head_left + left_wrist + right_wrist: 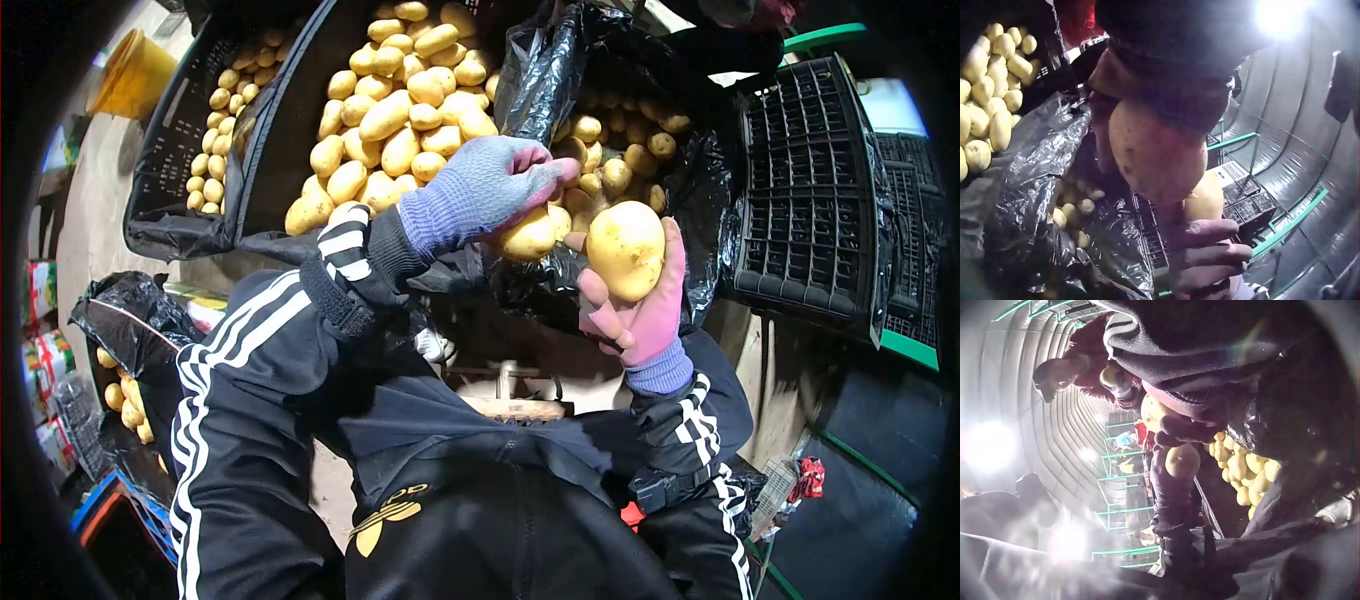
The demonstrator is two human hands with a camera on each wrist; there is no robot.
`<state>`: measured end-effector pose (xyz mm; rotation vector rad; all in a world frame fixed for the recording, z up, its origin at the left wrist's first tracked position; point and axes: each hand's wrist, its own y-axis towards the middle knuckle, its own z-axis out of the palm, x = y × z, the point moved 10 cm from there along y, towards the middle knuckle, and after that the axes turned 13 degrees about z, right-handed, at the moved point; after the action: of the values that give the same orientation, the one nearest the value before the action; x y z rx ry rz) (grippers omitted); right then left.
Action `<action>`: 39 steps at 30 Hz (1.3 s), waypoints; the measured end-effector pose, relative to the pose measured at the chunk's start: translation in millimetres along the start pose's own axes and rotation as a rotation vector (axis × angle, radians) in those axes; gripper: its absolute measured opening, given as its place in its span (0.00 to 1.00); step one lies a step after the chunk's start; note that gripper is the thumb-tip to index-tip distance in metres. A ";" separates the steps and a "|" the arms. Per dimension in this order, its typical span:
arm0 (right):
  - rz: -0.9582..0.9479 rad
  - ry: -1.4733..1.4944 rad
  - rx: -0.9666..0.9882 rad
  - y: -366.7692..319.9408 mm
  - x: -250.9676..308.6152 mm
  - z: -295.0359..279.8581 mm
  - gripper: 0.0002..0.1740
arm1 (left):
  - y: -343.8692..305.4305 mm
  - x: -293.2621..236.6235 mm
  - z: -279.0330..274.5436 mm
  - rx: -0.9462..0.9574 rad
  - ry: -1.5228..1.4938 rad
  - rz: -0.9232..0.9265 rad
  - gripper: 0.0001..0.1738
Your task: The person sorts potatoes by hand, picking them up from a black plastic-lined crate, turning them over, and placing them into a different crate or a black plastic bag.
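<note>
While the right hand (650, 325) has its fingers wrapped round a big pale potato (627, 250), the left hand (480, 190) has its own curled over another spud (528, 238), pretty close by. Both are up at the near side of some shiny black plastic (545, 85) with more potatoes (615, 175) sitting down inside it. Just left of that there's a dark crate (275, 195) with a big yellow heap (400, 110) in it. A black grid-sided crate (810, 200) stands off right, and a yellow bucket (135, 75) sits far left.
</note>
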<state>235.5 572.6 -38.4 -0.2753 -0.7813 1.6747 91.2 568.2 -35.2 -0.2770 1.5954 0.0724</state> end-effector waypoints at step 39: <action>0.609 -2.708 -0.547 63.9 93.9 -290.6 0.31 | -0.4 68.7 -180.4 -0.144 0.823 0.221 0.23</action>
<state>326.8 756.2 -273.6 2.0712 -3.1484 1.2404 -85.9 519.6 -94.6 -0.2541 2.4427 0.2703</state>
